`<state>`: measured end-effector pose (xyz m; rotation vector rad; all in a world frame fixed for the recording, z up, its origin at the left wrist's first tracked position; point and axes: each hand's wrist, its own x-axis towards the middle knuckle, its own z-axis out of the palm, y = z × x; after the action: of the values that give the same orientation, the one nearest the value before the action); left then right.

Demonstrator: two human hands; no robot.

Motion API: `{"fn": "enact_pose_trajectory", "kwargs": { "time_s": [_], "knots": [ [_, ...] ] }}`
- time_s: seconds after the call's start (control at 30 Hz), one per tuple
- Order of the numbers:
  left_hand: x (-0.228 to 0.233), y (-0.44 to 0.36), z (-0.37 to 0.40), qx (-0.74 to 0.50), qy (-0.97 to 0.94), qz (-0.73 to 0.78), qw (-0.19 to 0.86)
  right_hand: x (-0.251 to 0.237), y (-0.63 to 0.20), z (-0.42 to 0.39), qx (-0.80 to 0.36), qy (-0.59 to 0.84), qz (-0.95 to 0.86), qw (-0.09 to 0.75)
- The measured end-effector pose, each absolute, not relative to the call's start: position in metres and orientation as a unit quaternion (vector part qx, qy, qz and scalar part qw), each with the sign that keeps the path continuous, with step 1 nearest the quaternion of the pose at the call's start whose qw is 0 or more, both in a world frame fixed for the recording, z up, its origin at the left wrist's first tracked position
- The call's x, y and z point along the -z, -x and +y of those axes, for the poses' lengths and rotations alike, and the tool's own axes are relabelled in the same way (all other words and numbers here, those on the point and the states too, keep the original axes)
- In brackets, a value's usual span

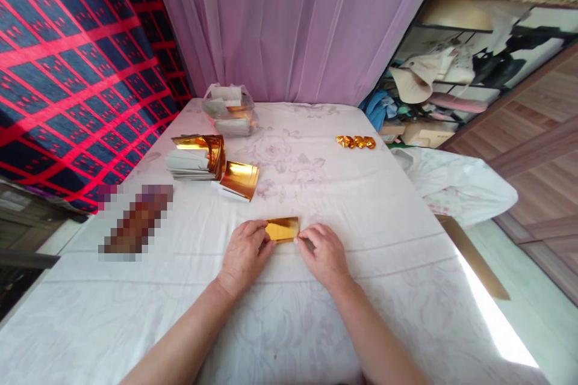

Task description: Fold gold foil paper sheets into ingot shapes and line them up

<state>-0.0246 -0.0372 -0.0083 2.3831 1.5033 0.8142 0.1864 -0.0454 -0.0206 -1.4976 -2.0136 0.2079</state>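
Observation:
A sheet of gold foil paper [282, 229] lies on the table before me, its shiny side up. My left hand [247, 251] grips its left end, thumb at the near edge and fingers curled over it. At the near right corner, my right hand [323, 252] pinches the sheet between thumb and fingers. Farther off to the left stands a stack of gold foil paper [192, 162] with pale backs, and a few loose sheets [241, 178] lean against it. A short row of crumpled or folded gold pieces [356, 142] lies at the far right.
A clear plastic bag [229, 109] with more paper sits at the table's far left. The floral tablecloth [383, 204] covers the table. A purple curtain [289, 24] hangs behind it; shelves with clothes and a cap [413, 79] stand right, near a white bag [465, 186].

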Motion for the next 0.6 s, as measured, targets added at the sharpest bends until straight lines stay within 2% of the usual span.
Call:
{"fn": "enact_pose_trajectory", "kwargs": {
  "time_s": [0.6],
  "knots": [
    [0.0111,0.0219,-0.0318,-0.279,-0.791,0.532,0.119,0.0196,-0.1783,-0.0432,-0.019,0.615,-0.738,0.277]
  ]
}}
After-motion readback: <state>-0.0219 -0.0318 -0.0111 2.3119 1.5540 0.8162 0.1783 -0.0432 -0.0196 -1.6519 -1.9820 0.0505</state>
